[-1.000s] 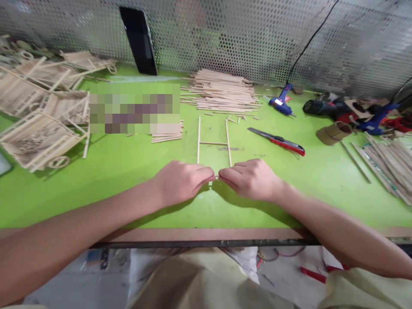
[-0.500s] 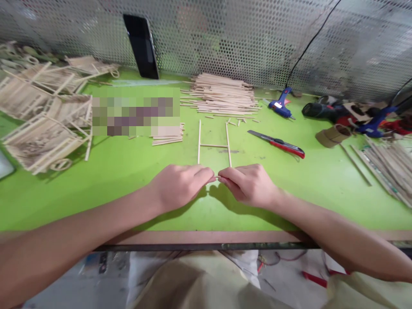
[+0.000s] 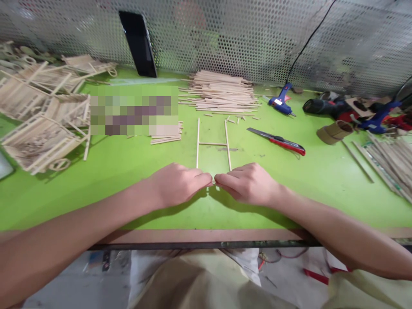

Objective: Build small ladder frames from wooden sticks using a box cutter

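A small ladder-like frame of thin wooden sticks (image 3: 212, 143) lies flat on the green table (image 3: 128, 180), its two long rails running away from me with one crosspiece between them. My left hand (image 3: 175, 184) and my right hand (image 3: 249, 183) rest on the table at the frame's near end. Both are closed in a pinch, fingertips almost meeting, on a short stick lying across the near ends of the rails. Most of that stick is hidden under my fingers.
A pile of loose sticks (image 3: 220, 92) lies behind the frame. A red utility knife (image 3: 278, 141) and a blue glue gun (image 3: 280, 102) are at the right, with more tools and sticks (image 3: 389, 163) beyond. Finished stick baskets (image 3: 41, 116) fill the left. A dark phone (image 3: 138, 43) leans on the perforated wall.
My fingertips have drawn slightly closer together on the short stick. The frame has not shifted; only the view moved a little.
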Demonstrator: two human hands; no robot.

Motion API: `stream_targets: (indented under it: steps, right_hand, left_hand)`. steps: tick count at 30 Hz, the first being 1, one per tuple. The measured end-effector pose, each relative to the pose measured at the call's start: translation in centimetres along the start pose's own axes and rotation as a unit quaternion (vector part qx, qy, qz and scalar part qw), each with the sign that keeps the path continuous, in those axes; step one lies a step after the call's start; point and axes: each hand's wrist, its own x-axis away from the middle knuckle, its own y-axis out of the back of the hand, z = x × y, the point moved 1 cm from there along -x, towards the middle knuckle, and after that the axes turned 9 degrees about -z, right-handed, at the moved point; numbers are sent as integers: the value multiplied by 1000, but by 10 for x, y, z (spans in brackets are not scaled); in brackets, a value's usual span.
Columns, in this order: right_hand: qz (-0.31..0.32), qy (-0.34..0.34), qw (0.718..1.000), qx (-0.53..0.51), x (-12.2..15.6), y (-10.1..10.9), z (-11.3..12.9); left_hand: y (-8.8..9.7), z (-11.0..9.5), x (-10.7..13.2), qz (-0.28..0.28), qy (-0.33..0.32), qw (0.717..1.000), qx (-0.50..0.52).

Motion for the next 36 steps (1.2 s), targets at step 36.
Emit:
stream_targets:
  steps: [36]
  right_hand:
    - [-52, 28, 998, 30, 1, 0, 2]
  left_hand:
    - [-3, -10, 6, -39, 41, 998, -13]
